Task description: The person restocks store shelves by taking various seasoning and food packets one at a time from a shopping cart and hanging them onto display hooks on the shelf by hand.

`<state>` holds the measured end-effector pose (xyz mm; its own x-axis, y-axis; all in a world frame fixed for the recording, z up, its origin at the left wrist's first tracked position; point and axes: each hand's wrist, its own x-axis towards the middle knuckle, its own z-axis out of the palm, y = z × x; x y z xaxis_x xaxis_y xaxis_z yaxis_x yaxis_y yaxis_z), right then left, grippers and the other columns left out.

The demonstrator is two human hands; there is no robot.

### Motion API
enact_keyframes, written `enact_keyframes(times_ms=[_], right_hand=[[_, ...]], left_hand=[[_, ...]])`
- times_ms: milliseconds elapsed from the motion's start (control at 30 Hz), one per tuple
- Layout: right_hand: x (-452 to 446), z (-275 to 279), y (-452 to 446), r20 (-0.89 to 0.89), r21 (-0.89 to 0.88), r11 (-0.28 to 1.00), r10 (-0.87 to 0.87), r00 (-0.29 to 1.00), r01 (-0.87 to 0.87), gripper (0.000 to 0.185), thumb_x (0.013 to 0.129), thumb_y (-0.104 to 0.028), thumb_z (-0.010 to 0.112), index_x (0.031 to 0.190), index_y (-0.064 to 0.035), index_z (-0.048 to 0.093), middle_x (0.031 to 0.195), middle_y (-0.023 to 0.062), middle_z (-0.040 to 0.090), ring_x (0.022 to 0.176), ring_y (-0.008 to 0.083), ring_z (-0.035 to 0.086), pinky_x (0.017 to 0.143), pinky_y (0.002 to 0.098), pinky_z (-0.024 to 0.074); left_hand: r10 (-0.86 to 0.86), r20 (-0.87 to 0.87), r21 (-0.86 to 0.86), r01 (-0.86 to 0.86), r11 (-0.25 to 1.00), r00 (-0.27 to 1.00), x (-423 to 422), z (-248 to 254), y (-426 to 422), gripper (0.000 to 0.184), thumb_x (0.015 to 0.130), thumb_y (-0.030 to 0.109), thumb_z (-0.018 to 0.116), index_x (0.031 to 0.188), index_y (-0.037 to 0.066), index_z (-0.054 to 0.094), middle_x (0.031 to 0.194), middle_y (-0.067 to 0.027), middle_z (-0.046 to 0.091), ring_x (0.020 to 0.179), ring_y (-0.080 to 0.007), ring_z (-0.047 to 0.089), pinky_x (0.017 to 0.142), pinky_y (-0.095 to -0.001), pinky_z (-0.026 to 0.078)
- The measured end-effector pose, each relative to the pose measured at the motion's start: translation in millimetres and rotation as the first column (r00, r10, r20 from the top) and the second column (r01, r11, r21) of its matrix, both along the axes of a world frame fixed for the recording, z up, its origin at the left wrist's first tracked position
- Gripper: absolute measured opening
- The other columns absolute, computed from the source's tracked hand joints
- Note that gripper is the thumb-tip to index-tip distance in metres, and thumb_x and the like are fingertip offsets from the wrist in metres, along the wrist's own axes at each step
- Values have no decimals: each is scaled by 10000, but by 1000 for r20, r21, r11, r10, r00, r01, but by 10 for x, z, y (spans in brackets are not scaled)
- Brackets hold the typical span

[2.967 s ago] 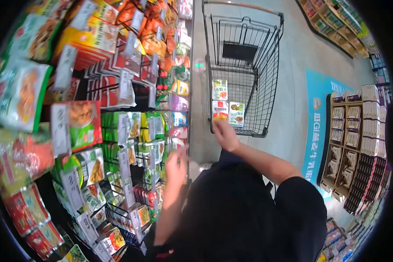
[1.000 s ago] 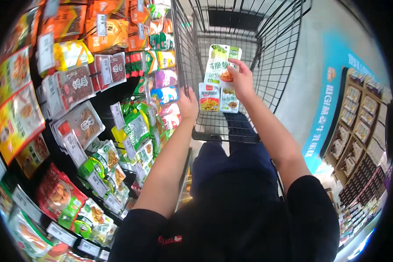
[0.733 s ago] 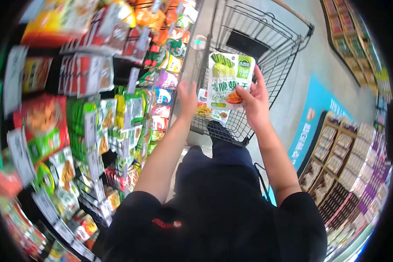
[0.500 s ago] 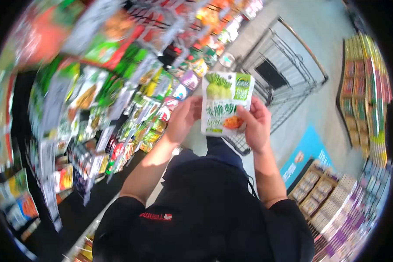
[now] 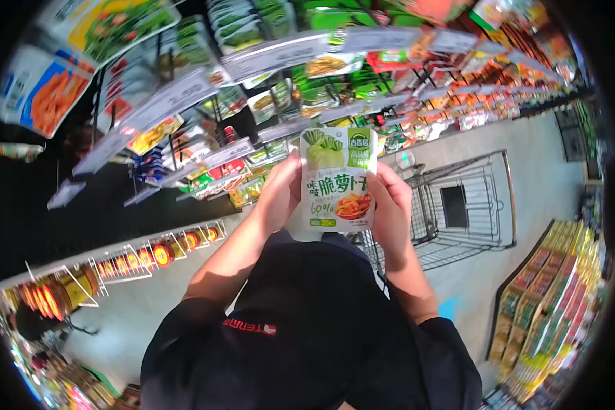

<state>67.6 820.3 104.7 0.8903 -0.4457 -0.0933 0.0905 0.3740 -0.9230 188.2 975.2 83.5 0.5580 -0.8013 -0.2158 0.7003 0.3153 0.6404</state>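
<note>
A white and green packet of pickled radish (image 5: 336,179) is held upright in front of my chest. Its printed front, with a picture of green-topped radish and a bowl of orange-red pieces, faces me. My left hand (image 5: 281,195) grips the packet's left edge, its fingertips partly hidden behind it. On the opposite edge my right hand (image 5: 391,205) pinches the packet, thumb on the front and fingers behind.
Shelves with hanging food packets and price strips (image 5: 273,58) run across the top and left. A wire shopping cart (image 5: 468,205) stands to the right. Stacked boxed goods (image 5: 540,294) fill the far right. Jars (image 5: 162,254) line a low rack at left.
My view has turned left, so the shelves now stretch across the top and the cart sits further right and lower. Both hands still hold the packet, which has shifted slightly left and down.
</note>
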Motion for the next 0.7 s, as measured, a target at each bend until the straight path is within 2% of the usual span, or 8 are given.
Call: enact_keyframes(times_ms=[167, 267, 300, 367, 400, 433, 500, 700], right_hand=[[152, 32, 294, -39, -19, 996, 92, 995, -93, 306, 975, -6, 449, 1257, 64, 545, 1140, 70, 628, 1020, 107, 569, 911, 252, 437], [187, 27, 456, -14, -670, 734, 140, 990, -113, 419, 949, -43, 494, 1350, 70, 447, 1259, 192, 579, 1155, 257, 553, 999, 335, 407], [178, 66, 484, -9, -671, 730, 165, 986, -129, 419, 949, -43, 494, 1350, 70, 447, 1259, 192, 579, 1155, 257, 553, 999, 335, 407], [187, 242, 551, -3, -782, 550, 466, 885, -292, 447, 913, -69, 500, 1334, 75, 457, 1256, 231, 581, 1184, 311, 542, 1030, 381, 384], [217, 324, 631, 98, -746, 610, 498, 861, -268, 440, 895, -97, 471, 1295, 84, 489, 1225, 220, 604, 1169, 331, 550, 1037, 414, 375], [214, 326, 653, 104, -748, 603, 518, 849, -276, 440, 895, -97, 471, 1295, 84, 489, 1225, 220, 604, 1169, 331, 550, 1037, 414, 375], [192, 288, 667, 180, -755, 639, 417, 891, -146, 429, 916, -134, 421, 1270, 94, 506, 1165, 215, 635, 1161, 329, 550, 1032, 424, 377], [172, 85, 769, 216, -637, 763, 310, 926, -107, 388, 1005, -170, 338, 1200, 95, 543, 1080, 197, 664, 1018, 272, 595, 883, 373, 467]], left_hand=[[187, 32, 17, -188, 982, 982, 11, -84, 291, 388, 992, 229, 378, 1236, -37, 520, 1113, -104, 639, 992, -170, 627, 867, -327, 487], [319, 178, 165, -347, 923, 931, 25, -80, 356, 344, 977, 340, 463, 1097, 36, 571, 913, -17, 608, 786, -103, 583, 686, -264, 457], [342, 182, 163, -372, 914, 922, 24, -119, 434, 344, 977, 340, 463, 1097, 36, 571, 913, -17, 608, 786, -103, 583, 686, -264, 457], [198, 94, -29, -196, 980, 976, -5, -225, 594, 370, 964, 398, 491, 1084, 58, 570, 847, 10, 572, 680, -87, 523, 602, -242, 411], [219, -283, 105, -197, 975, 934, -104, -154, 614, 415, 950, 433, 508, 1087, 45, 560, 766, 37, 489, 593, -73, 431, 545, -233, 355], [-160, -423, -461, -59, 886, 892, -112, -191, 703, 473, 934, 460, 523, 1127, 28, 511, 721, 35, 421, 576, -73, 399, 545, -231, 339], [-378, -437, -711, -56, 701, 816, -145, -193, 738, 505, 912, 487, 545, 1120, 35, 453, 713, 22, 407, 579, -75, 404, 547, -232, 340], [-494, -276, -846, 36, 532, 824, -76, -176, 826, 417, 926, 471, 532, 963, 75, 406, 678, 4, 410, 543, -84, 401, 555, -240, 331]])
